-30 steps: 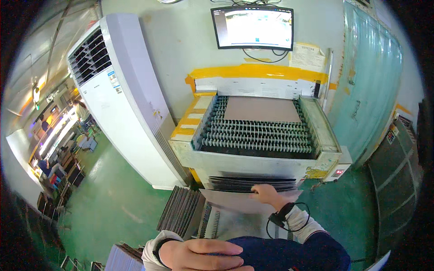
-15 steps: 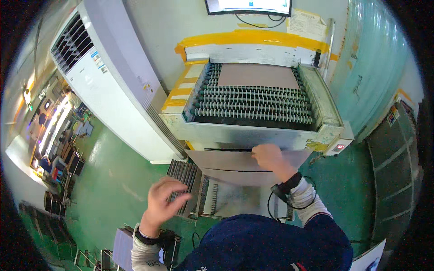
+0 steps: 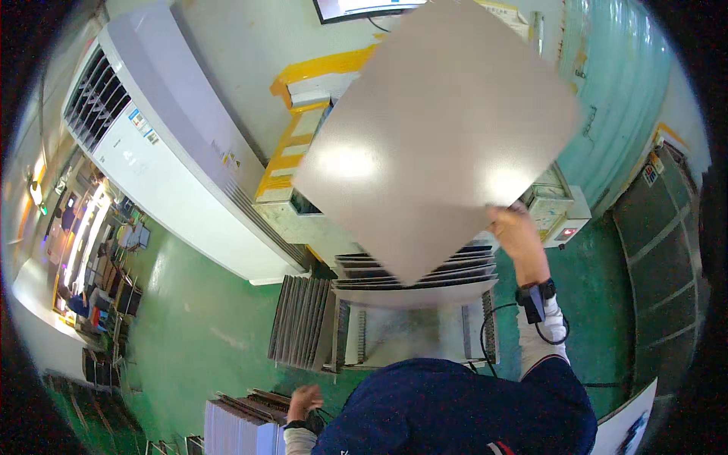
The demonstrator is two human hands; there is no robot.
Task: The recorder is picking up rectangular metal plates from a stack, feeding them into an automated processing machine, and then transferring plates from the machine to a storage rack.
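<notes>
My right hand is closed on the lower right edge of a large flat grey-brown panel. The panel is tilted with one corner pointing down, and two bright reflections show on its face. It covers most of the roller machine behind. Below its bottom corner, several similar panels stand on edge in a rack. Low on the left, my left hand is beside a batch of pale upright sheets. Its fingers are small and smeared, and no held thing can be made out.
A tall white air conditioner stands at the left. More slotted dark panels are left of the rack. Dark framed boards lean at the right, near translucent curtain strips. A screen hangs on the wall.
My right hand has raised a panel from the rack area and moved right. My left hand has dropped down and back toward the pale sheets. The view has shifted slightly.
</notes>
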